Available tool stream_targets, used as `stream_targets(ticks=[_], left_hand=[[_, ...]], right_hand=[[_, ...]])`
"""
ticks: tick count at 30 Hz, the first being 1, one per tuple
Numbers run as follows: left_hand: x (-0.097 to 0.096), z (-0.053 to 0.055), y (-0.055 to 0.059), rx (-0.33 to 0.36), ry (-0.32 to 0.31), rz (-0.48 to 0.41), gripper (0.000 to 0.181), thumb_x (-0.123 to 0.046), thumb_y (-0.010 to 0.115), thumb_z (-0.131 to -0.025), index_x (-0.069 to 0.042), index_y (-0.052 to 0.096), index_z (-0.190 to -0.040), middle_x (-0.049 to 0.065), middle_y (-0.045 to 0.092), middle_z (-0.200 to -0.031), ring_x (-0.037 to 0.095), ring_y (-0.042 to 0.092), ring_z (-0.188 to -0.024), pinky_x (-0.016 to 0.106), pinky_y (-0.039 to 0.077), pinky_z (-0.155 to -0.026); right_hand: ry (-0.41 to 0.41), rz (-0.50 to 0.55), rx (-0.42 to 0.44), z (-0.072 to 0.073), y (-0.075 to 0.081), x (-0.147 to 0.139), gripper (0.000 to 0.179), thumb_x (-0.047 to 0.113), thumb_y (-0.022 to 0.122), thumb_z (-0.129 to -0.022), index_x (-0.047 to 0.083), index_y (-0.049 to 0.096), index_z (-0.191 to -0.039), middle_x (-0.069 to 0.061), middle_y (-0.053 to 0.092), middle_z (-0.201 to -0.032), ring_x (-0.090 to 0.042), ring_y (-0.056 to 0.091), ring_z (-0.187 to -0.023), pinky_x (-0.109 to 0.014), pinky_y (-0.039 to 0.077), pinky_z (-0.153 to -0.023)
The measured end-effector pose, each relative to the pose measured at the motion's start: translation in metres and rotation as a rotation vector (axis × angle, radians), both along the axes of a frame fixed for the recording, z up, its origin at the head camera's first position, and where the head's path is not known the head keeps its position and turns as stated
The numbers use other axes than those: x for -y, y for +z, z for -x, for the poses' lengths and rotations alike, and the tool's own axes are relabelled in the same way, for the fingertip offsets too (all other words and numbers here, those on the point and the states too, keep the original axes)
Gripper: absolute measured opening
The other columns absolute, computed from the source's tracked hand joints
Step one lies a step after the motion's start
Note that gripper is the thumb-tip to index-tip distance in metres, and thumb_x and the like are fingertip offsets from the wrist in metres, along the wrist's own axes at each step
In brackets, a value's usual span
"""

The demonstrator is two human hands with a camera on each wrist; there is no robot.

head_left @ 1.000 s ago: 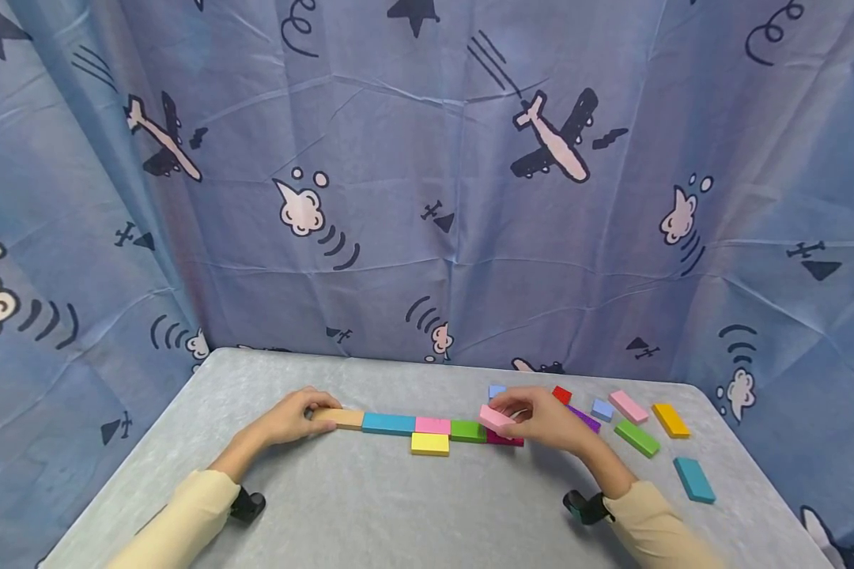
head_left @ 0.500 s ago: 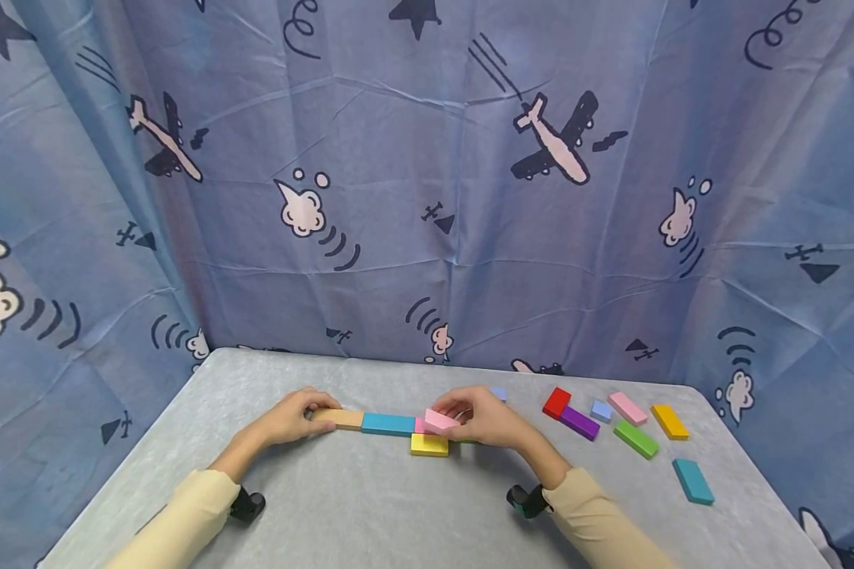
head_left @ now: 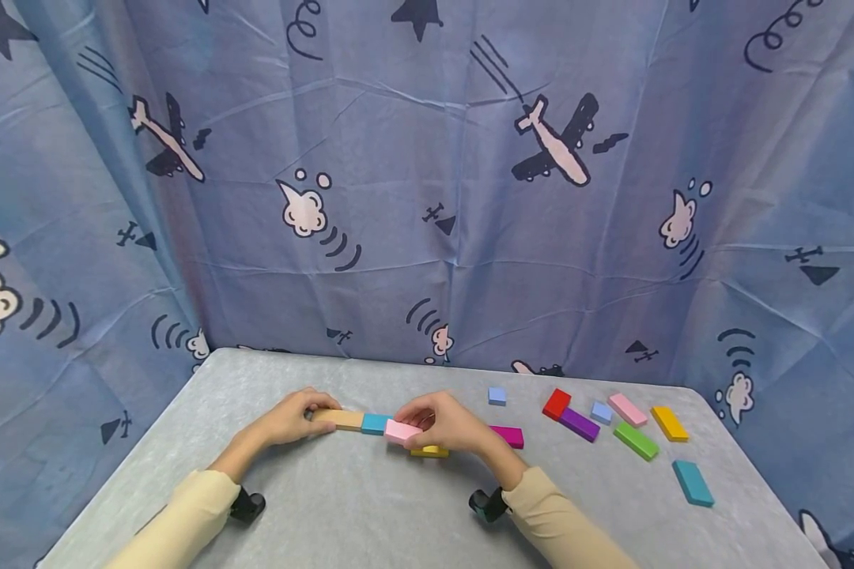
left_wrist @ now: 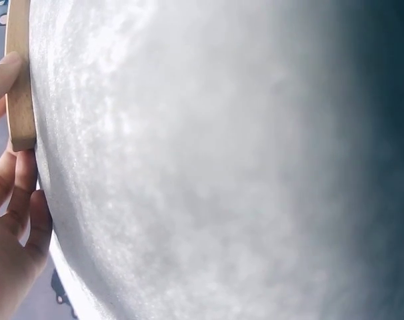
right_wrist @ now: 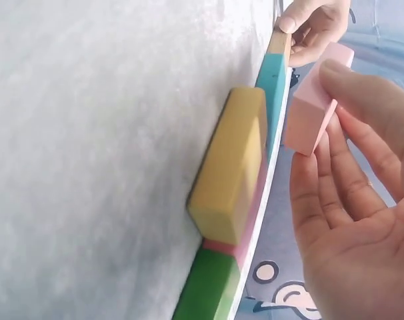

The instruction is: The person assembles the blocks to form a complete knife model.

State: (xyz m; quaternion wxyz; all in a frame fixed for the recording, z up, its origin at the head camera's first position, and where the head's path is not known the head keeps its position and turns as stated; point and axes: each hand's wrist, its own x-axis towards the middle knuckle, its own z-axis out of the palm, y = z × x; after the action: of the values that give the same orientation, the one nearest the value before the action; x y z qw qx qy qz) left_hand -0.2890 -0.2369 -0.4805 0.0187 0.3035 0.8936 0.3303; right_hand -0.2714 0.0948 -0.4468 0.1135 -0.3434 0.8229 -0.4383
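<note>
A row of flat coloured blocks runs across the table. At its left end my left hand (head_left: 292,417) grips a tan wooden block (head_left: 345,419), thumb on the near side in the left wrist view. My right hand (head_left: 444,423) pinches a light pink block (right_wrist: 315,100) between thumb and fingers, held up over the blue block (head_left: 373,424). In the right wrist view, a yellow block (right_wrist: 232,160) lies against the front of the row, beside a darker pink block (right_wrist: 220,246) and a green block (right_wrist: 212,280). The magenta block (head_left: 508,437) forms the right end.
Loose blocks lie to the right: a small blue one (head_left: 496,396), red (head_left: 557,403), purple (head_left: 580,423), pink (head_left: 628,409), green (head_left: 636,439), orange (head_left: 670,423) and teal (head_left: 693,483). A patterned curtain (head_left: 370,197) hangs behind the table.
My right hand has carried the light pink block leftward along the row, from above the magenta block to over the blue one. The left hand stays on the tan block.
</note>
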Motion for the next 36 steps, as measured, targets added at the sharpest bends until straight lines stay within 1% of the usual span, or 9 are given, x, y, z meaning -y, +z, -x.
stream_targets(ticks=[5,10,16,20,24,36], left_hand=[[0.001,-0.001,0.001,0.007,0.006,0.01,0.024,-0.024,0.078,-0.093,-0.015,0.074,-0.115,-0.005,0.063,-0.105,0.018,0.052,-0.09,0.038,0.042,-0.081],[0.002,-0.001,0.002,0.009,0.007,0.014,0.024,-0.024,0.078,-0.093,-0.015,0.074,-0.115,-0.004,0.064,-0.106,0.019,0.052,-0.09,0.039,0.042,-0.081],[0.0,-0.002,0.003,0.004,0.007,0.007,0.023,-0.023,0.078,-0.093,-0.013,0.075,-0.114,-0.003,0.064,-0.105,0.019,0.052,-0.09,0.039,0.042,-0.081],[0.0,-0.002,0.003,-0.001,0.001,0.003,0.023,-0.022,0.078,-0.093,-0.012,0.075,-0.113,-0.002,0.064,-0.105,0.019,0.052,-0.09,0.039,0.042,-0.08],[0.0,-0.002,0.004,0.014,0.007,0.005,0.023,-0.022,0.078,-0.093,-0.012,0.074,-0.113,-0.002,0.064,-0.106,0.019,0.051,-0.09,0.04,0.042,-0.081],[-0.001,-0.002,0.007,0.019,0.004,0.01,0.024,-0.022,0.078,-0.093,-0.011,0.074,-0.114,-0.002,0.064,-0.106,0.019,0.053,-0.092,0.041,0.043,-0.082]], right_hand=[[0.019,0.013,0.017,0.004,-0.005,0.006,0.029,0.004,0.087,-0.08,0.006,0.077,-0.107,0.003,0.071,-0.094,-0.015,0.062,-0.084,-0.03,0.053,-0.077],[0.026,0.019,0.024,0.008,-0.009,0.01,0.029,0.004,0.088,-0.079,0.006,0.077,-0.106,0.003,0.072,-0.094,-0.014,0.064,-0.084,-0.03,0.053,-0.077],[0.026,0.021,0.028,0.007,-0.009,0.017,0.028,0.0,0.087,-0.079,0.003,0.076,-0.105,0.001,0.072,-0.093,-0.016,0.065,-0.084,-0.029,0.054,-0.078],[0.021,-0.009,0.019,0.007,-0.01,0.02,0.028,0.0,0.087,-0.079,0.004,0.076,-0.105,0.003,0.072,-0.092,-0.013,0.064,-0.083,-0.027,0.053,-0.076],[0.011,-0.044,0.001,0.007,-0.012,0.021,0.028,0.001,0.088,-0.079,0.006,0.077,-0.104,0.006,0.07,-0.09,-0.011,0.062,-0.081,-0.027,0.051,-0.074],[0.002,-0.066,0.005,0.008,-0.014,0.021,0.028,0.002,0.087,-0.08,0.008,0.077,-0.105,0.008,0.069,-0.091,-0.01,0.061,-0.082,-0.027,0.051,-0.076]])
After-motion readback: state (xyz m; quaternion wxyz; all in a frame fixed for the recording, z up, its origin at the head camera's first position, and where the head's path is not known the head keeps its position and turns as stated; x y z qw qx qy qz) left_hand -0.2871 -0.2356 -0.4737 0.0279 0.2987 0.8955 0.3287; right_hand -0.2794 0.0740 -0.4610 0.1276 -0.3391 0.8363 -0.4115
